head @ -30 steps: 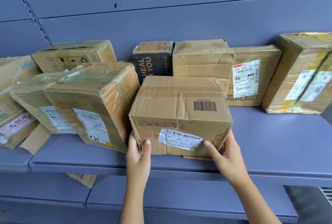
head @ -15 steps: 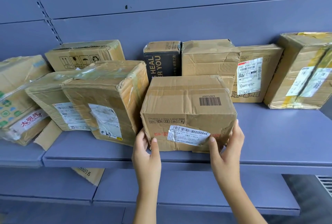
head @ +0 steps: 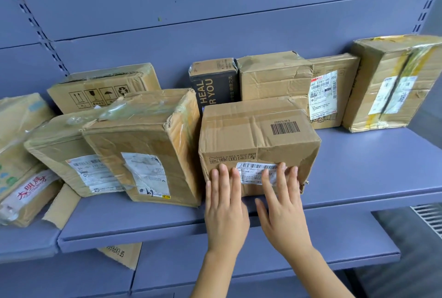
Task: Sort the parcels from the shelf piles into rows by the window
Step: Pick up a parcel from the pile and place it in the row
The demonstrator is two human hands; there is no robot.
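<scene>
**Pressing two flat hands on the front parcel**

We see the front parcel, a creased brown carton with a barcode printed on top, sitting at the front edge of the blue shelf, slightly right of centre. A white label is stuck on its near face.

Crowding it on the left, a taped parcel leans with its side touching the front parcel. Another labelled parcel leans behind that one, and a box with handling symbols stands at the back panel. Directly behind the front parcel stand a black box printed "HEAL" and "YOU" and a crumpled brown parcel, both close against it. Further right are a parcel with a long white label and a yellow-taped parcel, well apart from the front one. At the far left lies a parcel with red characters. Below, a carton marked SF Express pokes out above the lower shelf.

Our left hand lies flat on the near face, fingers straight and slightly spread, just left of the label. Our right hand is likewise flat and spread, its fingers lying across the label. Neither hand curls round anything.
</scene>
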